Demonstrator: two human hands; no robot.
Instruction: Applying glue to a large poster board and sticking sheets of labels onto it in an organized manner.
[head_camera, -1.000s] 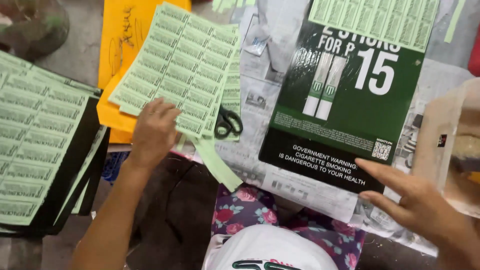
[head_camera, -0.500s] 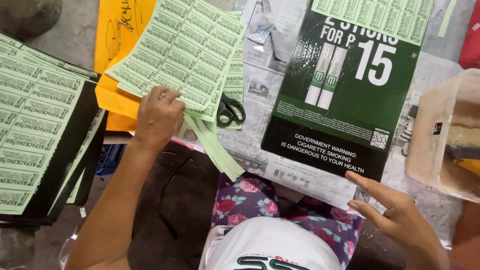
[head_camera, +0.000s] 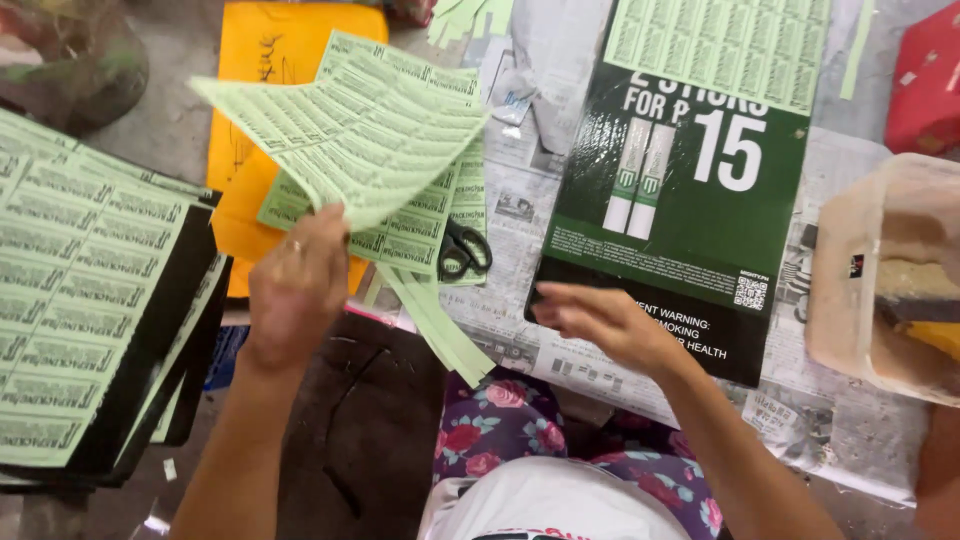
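Left hand (head_camera: 297, 288) lifts a thin, curling green printed sheet (head_camera: 350, 135).

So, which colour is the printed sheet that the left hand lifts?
Light green sheet with black print, seen in the head view.

My left hand (head_camera: 298, 285) lifts one printed sheet (head_camera: 355, 125) above the stack of sheets (head_camera: 420, 235), which lies partly on the envelope (head_camera: 265, 60) behind it. Scissors (head_camera: 463, 250) rest just right of that stack, on the newspaper (head_camera: 520, 210). Cut strips (head_camera: 435, 325) run from under the stack toward me. Right of the scissors lies the poster (head_camera: 700, 200), another sheet (head_camera: 725, 45) across its far end; my right hand (head_camera: 600, 320) hovers over its near edge. Far right stands a plastic tub (head_camera: 880, 280). At my left, more sheets (head_camera: 80, 300) lie on boards (head_camera: 175, 340).
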